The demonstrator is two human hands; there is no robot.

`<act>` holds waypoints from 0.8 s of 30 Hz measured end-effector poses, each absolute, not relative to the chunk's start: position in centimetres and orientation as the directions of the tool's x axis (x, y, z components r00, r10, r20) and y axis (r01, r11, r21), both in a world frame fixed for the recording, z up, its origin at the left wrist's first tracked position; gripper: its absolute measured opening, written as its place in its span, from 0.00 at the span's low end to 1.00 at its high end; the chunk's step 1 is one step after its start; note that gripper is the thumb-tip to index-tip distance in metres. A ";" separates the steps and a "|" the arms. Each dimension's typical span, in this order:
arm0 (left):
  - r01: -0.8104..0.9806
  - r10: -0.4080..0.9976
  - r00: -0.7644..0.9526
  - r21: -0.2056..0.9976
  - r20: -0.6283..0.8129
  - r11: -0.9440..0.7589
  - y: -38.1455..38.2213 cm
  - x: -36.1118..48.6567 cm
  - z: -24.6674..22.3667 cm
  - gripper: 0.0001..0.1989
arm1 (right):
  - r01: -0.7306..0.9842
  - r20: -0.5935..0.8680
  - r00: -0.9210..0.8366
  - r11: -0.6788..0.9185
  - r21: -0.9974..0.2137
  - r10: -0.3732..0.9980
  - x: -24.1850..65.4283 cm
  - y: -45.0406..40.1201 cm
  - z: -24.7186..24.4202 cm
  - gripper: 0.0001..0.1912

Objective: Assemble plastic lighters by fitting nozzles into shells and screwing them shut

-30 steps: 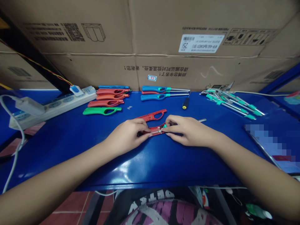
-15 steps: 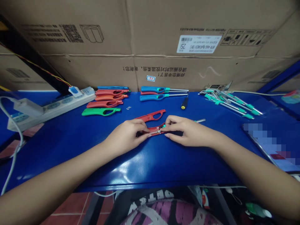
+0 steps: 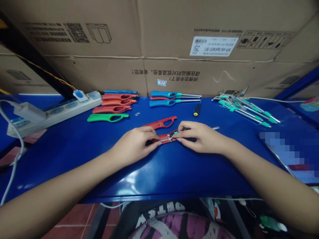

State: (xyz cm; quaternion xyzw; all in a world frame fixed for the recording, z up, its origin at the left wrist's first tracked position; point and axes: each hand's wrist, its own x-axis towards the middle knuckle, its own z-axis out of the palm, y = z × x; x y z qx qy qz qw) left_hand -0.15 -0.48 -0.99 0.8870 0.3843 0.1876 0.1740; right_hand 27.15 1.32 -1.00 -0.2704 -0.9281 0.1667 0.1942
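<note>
Between my hands lies an opened red lighter handle half, its hollow side up, with small inner parts and a bit of green plastic in it. My left hand grips its left end, thumb and fingers closed round it. At the right end, the fingertips of my right hand pinch near the green piece; exactly what they hold is too small to make out. A metal lighter tube sticks out beyond my right hand. Just behind lies a second red handle half, flat on the table.
Coloured lighter handles lie at the back left, beside a white power strip. Assembled lighters, a screwdriver and a pile of metal tubes with green parts line the back. Tiny screws lie mid-table. A tablet-like device is at right.
My right hand has risen slightly, and more of the green piece shows at the handle's right end. My left hand keeps its grip. The view has shifted a little.
</note>
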 end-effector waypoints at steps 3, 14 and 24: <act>0.620 0.749 0.632 0.450 0.198 -0.642 -0.5 -0.1 -1.0 0.09 | 0.442 0.265 -0.783 0.804 -0.399 0.562 27.1 1.3 -0.9 0.14; 0.617 0.752 0.627 0.460 0.203 -0.638 -0.4 -0.2 -1.2 0.09 | 0.474 0.152 -0.810 0.785 -0.398 0.566 27.0 1.0 -0.4 0.13; 0.586 0.719 0.642 0.436 0.265 -0.683 -0.2 -0.1 -1.6 0.09 | 0.704 0.278 -0.645 0.695 -0.148 0.712 27.1 2.1 -1.9 0.20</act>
